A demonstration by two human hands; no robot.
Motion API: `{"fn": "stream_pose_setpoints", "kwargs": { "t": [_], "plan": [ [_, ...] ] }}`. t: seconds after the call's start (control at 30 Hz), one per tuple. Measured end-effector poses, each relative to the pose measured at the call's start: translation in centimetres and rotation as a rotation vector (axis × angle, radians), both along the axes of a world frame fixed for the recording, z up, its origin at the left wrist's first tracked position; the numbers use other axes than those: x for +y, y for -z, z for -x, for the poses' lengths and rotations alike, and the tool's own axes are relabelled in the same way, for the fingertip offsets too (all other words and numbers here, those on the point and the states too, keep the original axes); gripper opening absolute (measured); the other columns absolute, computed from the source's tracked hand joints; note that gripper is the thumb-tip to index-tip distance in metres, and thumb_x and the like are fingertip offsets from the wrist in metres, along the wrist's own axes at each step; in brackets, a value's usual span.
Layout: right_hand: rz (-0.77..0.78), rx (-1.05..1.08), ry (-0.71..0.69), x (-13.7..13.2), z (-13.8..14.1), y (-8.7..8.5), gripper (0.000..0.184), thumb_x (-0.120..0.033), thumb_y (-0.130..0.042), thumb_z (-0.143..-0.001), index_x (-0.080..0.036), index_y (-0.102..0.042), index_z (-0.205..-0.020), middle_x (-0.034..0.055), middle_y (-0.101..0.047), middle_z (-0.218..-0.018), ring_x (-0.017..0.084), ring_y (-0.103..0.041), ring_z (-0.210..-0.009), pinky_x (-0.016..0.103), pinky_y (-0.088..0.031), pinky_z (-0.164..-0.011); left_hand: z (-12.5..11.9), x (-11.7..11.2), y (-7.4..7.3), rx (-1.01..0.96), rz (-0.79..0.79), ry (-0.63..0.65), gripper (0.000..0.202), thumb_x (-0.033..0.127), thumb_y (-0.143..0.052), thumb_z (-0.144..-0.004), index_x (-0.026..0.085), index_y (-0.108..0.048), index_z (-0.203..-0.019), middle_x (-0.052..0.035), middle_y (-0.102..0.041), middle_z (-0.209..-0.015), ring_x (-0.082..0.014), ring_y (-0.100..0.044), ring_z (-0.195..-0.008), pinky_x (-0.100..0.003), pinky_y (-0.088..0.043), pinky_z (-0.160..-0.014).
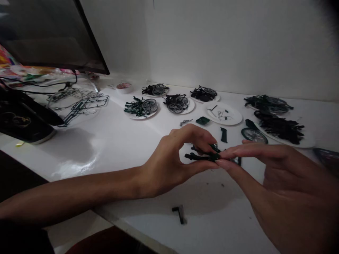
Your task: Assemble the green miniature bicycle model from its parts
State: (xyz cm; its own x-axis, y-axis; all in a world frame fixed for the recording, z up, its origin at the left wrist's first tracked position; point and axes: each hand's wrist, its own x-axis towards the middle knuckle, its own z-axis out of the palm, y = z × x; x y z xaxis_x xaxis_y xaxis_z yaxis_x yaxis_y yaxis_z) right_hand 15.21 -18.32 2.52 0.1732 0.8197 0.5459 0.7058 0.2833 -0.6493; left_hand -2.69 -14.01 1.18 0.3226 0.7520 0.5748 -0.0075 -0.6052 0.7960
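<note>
Left hand (169,162) and right hand (286,176) pinch a thin dark-green plastic model part (202,157): seemingly light, stiff, brittle; hold near its middle.

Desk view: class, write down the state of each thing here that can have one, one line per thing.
left hand: pinching the dark green plastic part
right hand: pinching the same part's end
spoked model wheel: loose on the desk, off the plates
white plate: holding small separated pieces
plastic sprue: lying on the desk
computer monitor: screen dark
black plastic piece: loose on the desk
</note>
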Motion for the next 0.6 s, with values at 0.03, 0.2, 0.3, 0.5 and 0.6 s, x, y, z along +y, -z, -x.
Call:
{"fn": "stream_pose_setpoints", "kwargs": {
  "t": [0.03, 0.2, 0.3, 0.5, 0.6],
  "plan": [
    [-0.017, 0.007, -0.006, 0.1, -0.1, 0.1, 0.015, -0.034, -0.083, -0.08, -0.033, -0.072, -0.09, -0.0009, -0.074, -0.097, 0.024, -0.069, -0.082, 0.039, -0.048, -0.072, 0.0, 0.0, 0.0, -0.008, 0.009, 0.004, 0.034, 0.019, -0.086, -0.08, 0.015, -0.063, -0.104, -0.0043, -0.07, -0.095, -0.0161, -0.068, -0.091, -0.03, -0.058, -0.088],
    [-0.155, 0.074, -0.162, 0.8, -0.9, 1.0, 0.013, -0.023, -0.079, -0.082, -0.03, -0.071, -0.09, 0.0015, -0.073, -0.095, 0.027, -0.071, -0.093, 0.047, -0.053, -0.089, 0.0, -0.1, -0.1, -0.044, 0.055, 0.016, 0.035, 0.017, -0.087, -0.078, 0.014, -0.063, -0.103, -0.0042, -0.069, -0.095, -0.0151, -0.067, -0.091, -0.028, -0.057, -0.087],
    [-0.254, -0.003, -0.315, 1.2, -1.3, 0.8, 0.019, -0.016, -0.079, -0.082, -0.027, -0.068, -0.092, 0.0018, -0.073, -0.092, 0.026, -0.069, -0.093, 0.051, -0.052, -0.095, 0.0, -0.2, -0.1, -0.064, 0.075, 0.022, 0.037, 0.016, -0.088, -0.076, 0.014, -0.063, -0.103, -0.004, -0.069, -0.095, -0.015, -0.067, -0.09, -0.028, -0.057, -0.088],
    [-0.377, -0.285, -0.38, 1.8, -2.7, 0.7, 0.022, -0.01, -0.076, -0.084, -0.027, -0.068, -0.097, 0.0009, -0.075, -0.092, 0.023, -0.067, -0.092, 0.053, -0.05, -0.103, 0.1, -0.1, -0.1, -0.07, 0.083, 0.043, 0.038, 0.015, -0.088, -0.076, 0.013, -0.063, -0.104, -0.0043, -0.069, -0.095, -0.0153, -0.068, -0.09, -0.029, -0.057, -0.089],
    [-0.427, -0.429, -0.393, 2.4, -3.8, 0.8, 0.021, -0.015, -0.077, -0.084, -0.03, -0.07, -0.096, -0.0012, -0.078, -0.091, 0.024, -0.069, -0.09, 0.052, -0.05, -0.102, 0.1, -0.1, -0.2, -0.078, 0.066, 0.051, 0.036, 0.014, -0.087, -0.077, 0.013, -0.063, -0.104, -0.0045, -0.069, -0.096, -0.0148, -0.068, -0.09, -0.029, -0.057, -0.089]
  ]
}}
